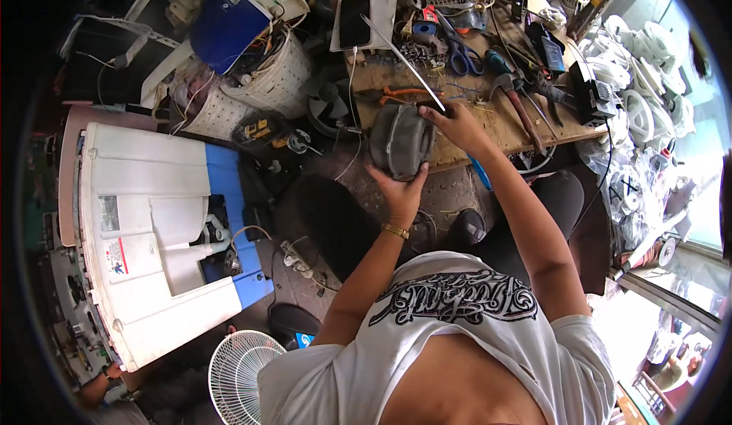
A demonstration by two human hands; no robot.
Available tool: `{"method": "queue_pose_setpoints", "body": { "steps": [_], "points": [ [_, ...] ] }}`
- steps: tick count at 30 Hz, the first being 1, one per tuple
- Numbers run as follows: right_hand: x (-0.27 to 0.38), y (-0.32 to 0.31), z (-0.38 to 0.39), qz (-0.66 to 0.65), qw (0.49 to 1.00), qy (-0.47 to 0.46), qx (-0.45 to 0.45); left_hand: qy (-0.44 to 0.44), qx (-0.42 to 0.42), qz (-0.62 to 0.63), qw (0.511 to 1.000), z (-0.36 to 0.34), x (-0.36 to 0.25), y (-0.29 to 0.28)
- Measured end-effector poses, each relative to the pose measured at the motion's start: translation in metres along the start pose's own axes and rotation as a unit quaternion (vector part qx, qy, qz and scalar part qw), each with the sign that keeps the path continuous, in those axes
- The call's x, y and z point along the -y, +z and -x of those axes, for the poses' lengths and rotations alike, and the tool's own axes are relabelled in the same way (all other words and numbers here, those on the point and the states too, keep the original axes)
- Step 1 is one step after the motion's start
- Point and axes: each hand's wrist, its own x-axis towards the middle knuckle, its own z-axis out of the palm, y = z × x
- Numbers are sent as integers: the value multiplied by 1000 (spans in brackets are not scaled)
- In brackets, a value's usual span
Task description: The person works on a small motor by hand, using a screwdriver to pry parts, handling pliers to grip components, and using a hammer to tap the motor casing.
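Observation:
At the near edge of the wooden workbench (476, 109), I have a dark grey, rounded casing (402, 141) with a seam round its middle. My left hand (400, 192) cups its near end, fingers and thumb closed on it. By the casing's upper right side, my right hand (461, 129) has its fingers bent around the lower end of a long, thin, pale rod (404, 63). From there the rod slants away to the upper left over the bench. Whether the right thumb also presses on the casing, I cannot tell.
Orange-handled pliers (400, 93), scissors (463, 53), a hammer (518, 109) and a phone (356, 21) lie on the bench. A black power box (593, 97) stands at its right edge. White perforated baskets (278, 74), a power drill (263, 131), a white-and-blue appliance (152, 219) and a fan (244, 375) are leftward.

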Motion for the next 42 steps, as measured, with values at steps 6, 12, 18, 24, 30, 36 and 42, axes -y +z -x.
{"method": "queue_pose_setpoints", "body": {
  "steps": [6,12,18,24,30,36,42],
  "points": [
    [3,5,3,-4,999,-12,-29,-23,27,-38,999,-22,-22,-10],
    [0,-9,15,-75,995,-67,-11,-111,13,49,993,-25,-55,-62],
    [6,-56,53,-128,991,12,-22,-190,0,7,982,24,-72,-121],
    [17,-106,103,-486,870,-83,29,-227,1,-235,945,51,22,-143],
    [40,-122,127,-505,862,-36,-22,-340,23,-343,875,60,108,-131],
    [36,-94,155,-509,859,52,-34,-235,33,-398,886,30,120,-109],
    [30,-88,155,-531,846,-38,-4,-47,265,-455,849,-53,173,-91]
  ]
}}
